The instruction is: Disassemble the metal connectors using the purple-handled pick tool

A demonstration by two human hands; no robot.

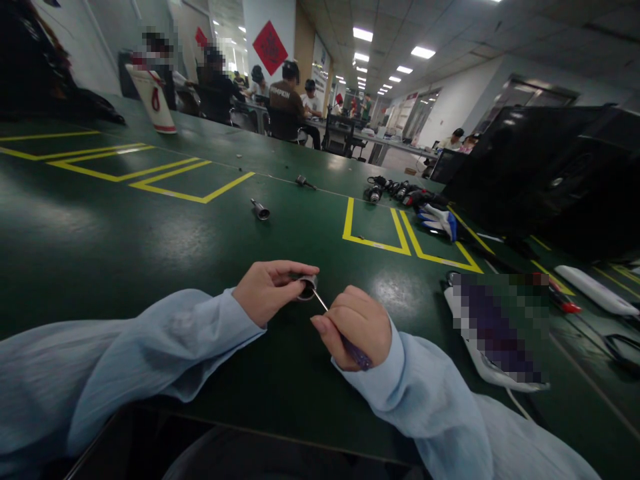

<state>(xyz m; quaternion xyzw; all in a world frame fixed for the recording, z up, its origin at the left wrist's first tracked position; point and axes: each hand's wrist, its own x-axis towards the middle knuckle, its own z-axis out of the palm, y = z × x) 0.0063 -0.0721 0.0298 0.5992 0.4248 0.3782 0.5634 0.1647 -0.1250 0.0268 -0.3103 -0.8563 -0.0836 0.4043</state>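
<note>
Between the thumb and fingers of my left hand (267, 291) is a small round metal ring-shaped part (309, 283), its opening turned towards me. My right hand (357, 323) is closed around the purple handle of a screwdriver (323, 301). The thin shaft reaches up and left to the ring's rim; whether the tip is inside or only touching, I cannot tell. Both hands are just above the green tabletop (200, 243). Ahead of them lies a metal socket-like part (261, 209), and farther off a smaller dark part with a thin stem (305, 182).
Yellow tape marks (377, 245) outline areas on the table. At the right are a white device with a blurred screen (480, 347), a blue and white glove (437, 220) and dark metal parts (387, 190). A paper cup (153, 100) stands far left. People sit at tables behind.
</note>
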